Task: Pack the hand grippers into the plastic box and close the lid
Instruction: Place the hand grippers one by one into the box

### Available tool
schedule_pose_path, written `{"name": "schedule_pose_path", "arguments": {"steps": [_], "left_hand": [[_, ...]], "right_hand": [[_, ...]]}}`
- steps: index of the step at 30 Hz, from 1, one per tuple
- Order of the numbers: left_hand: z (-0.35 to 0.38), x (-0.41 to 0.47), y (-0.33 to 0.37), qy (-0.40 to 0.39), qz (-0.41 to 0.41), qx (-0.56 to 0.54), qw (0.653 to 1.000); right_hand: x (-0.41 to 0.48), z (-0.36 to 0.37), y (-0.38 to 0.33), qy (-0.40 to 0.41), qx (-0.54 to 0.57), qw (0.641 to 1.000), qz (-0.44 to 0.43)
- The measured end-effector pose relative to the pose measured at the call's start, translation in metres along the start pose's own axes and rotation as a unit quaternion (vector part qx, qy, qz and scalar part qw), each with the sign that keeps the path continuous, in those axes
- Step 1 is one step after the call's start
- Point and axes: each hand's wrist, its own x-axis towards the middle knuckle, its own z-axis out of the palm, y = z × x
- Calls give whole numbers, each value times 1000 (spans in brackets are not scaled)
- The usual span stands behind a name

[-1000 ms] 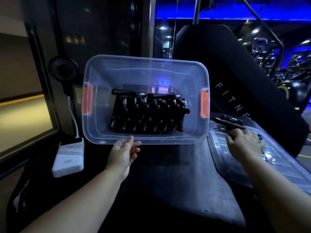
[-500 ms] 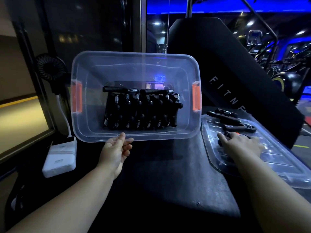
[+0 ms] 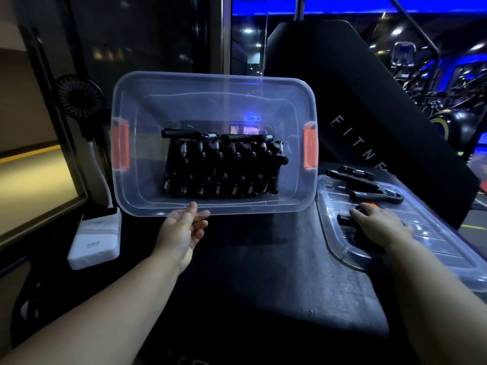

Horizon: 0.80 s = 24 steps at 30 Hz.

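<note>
Plastic box (image 3: 214, 85), tilted on bench (image 3: 263, 272), left hand (image 3: 181, 230) pinching near rim, holds packed hand grippers (image 3: 224, 167); loose grippers (image 3: 369, 185) remain on unfitted lid (image 3: 434, 248), right hand (image 3: 379, 225) covering one, grip possibly closing but unclear

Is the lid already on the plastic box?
No, the clear lid lies flat beside the plastic box on its right, with loose hand grippers resting on it.
</note>
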Motion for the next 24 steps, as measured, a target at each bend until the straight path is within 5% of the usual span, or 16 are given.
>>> {"name": "schedule_pose_path", "arguments": {"steps": [12, 24], "left_hand": [[-1, 2, -2, -2, 3, 0, 1000], [-3, 3, -4, -1, 0, 9, 1000]], "right_hand": [[1, -5, -3, 28, -51, 997, 49], [-1, -3, 6, 198, 141, 968, 55]]}}
